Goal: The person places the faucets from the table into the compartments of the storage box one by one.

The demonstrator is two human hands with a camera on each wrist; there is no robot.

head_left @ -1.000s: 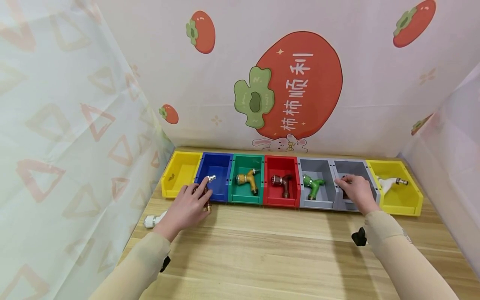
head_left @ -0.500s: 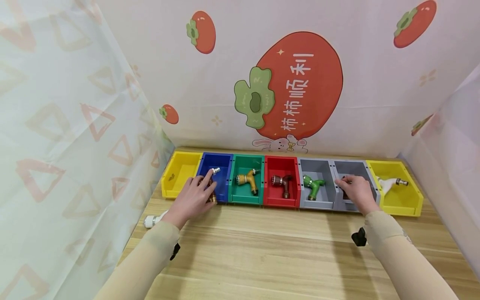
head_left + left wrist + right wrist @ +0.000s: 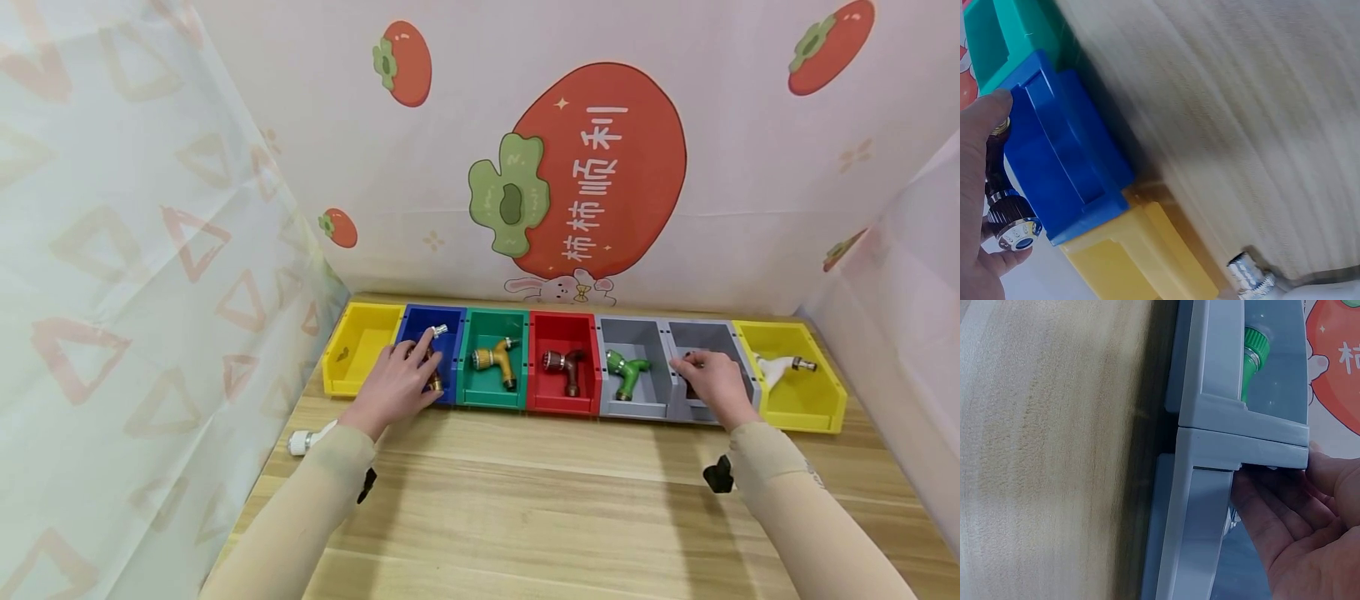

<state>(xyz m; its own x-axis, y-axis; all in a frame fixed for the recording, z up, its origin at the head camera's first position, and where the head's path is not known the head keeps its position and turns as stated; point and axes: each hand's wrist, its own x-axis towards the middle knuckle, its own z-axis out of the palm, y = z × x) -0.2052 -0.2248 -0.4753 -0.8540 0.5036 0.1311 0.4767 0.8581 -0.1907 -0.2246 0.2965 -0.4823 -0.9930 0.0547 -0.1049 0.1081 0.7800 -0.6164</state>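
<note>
My left hand (image 3: 397, 379) holds a dark brown tap (image 3: 999, 165) at the blue bin (image 3: 450, 354). Its silver spout end (image 3: 439, 331) points to the back, and its brass end (image 3: 435, 382) shows by the thumb. In the left wrist view, the ribbed knob (image 3: 1015, 222) with a chrome cap shows below the palm. My right hand (image 3: 716, 383) pinches the side wall of the right grey bin (image 3: 1207, 519), thumb on the rim and fingers inside. A dark thing (image 3: 691, 387) in that bin is mostly hidden by the hand.
More taps lie in bins along the row: yellow-brown (image 3: 495, 360), dark red-brown (image 3: 567, 367), green (image 3: 626, 371) and white (image 3: 780, 367). Another white tap (image 3: 303, 442) lies on the wooden table (image 3: 525, 517) by my left forearm. A yellow bin (image 3: 365, 346) stands at the left end.
My left hand has carried the brown tap right and back, from the front left corner of the blue bin to over that bin. The right hand has stayed in place.
</note>
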